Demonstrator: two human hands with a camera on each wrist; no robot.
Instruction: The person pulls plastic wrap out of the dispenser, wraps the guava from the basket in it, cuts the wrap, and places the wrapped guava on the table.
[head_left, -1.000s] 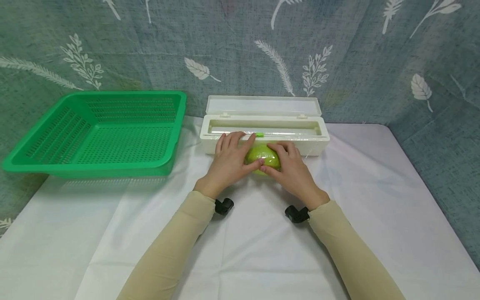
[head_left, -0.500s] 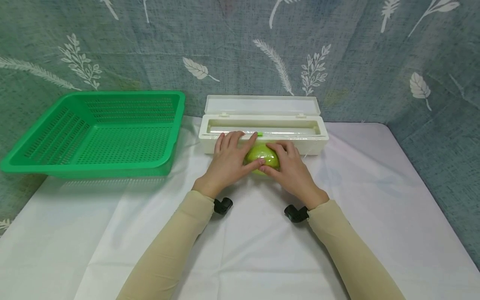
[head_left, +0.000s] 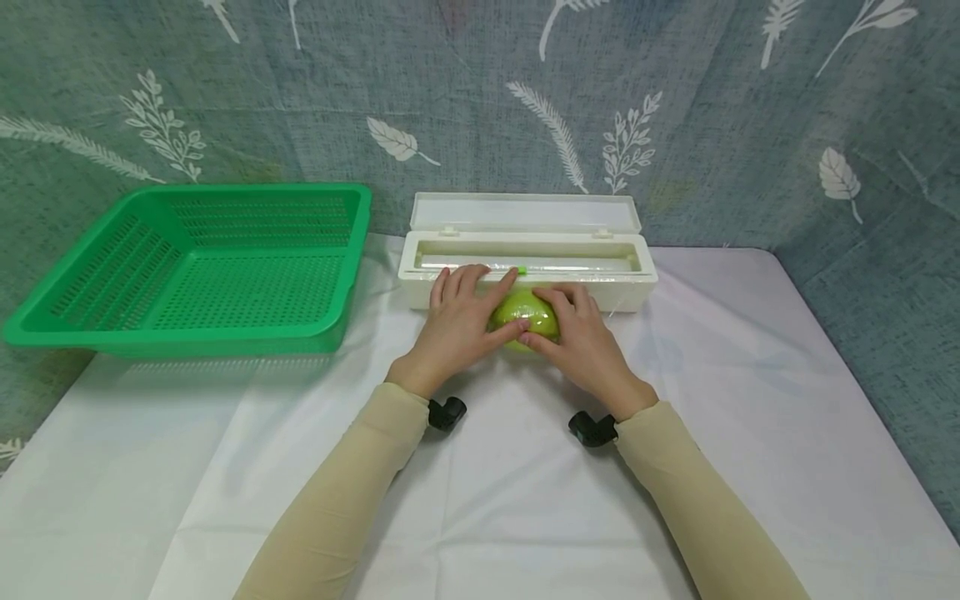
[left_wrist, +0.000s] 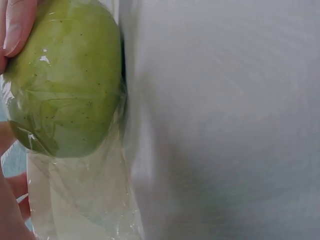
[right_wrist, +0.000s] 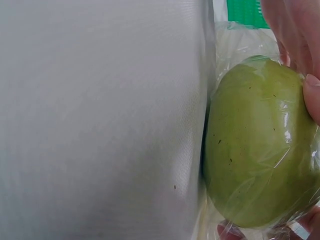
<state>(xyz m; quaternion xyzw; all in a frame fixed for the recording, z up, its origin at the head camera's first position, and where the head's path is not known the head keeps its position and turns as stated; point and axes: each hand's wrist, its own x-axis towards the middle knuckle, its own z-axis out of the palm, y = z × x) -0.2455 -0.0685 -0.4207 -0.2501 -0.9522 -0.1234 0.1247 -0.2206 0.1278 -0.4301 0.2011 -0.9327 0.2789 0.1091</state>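
Note:
A green oval fruit point(head_left: 528, 315) with small dark specks lies on the white cloth under clear cling film point(left_wrist: 85, 195). My right hand point(head_left: 588, 346) holds its right side, thumb in front and fingers behind. My left hand point(head_left: 457, 325) spreads across the fruit's left side, its thumb on the fruit beside the right thumb. The left fingers reach onto the front edge of a white cling film dispenser point(head_left: 630, 293). At a small green slider point(head_left: 522, 271) on that edge is the left index fingertip. In the right wrist view, film wraps the fruit point(right_wrist: 255, 145) loosely.
The dispenser's lid point(head_left: 525, 212) stands raised at the back. To the left is a green perforated basket point(head_left: 322, 337). A patterned grey-blue curtain point(head_left: 480, 100) hangs behind, and white cloth point(head_left: 742, 400) covers the table.
The left index fingertip and the green slider have shifted slightly right along the dispenser's edge. The right hand and the fruit stay in place.

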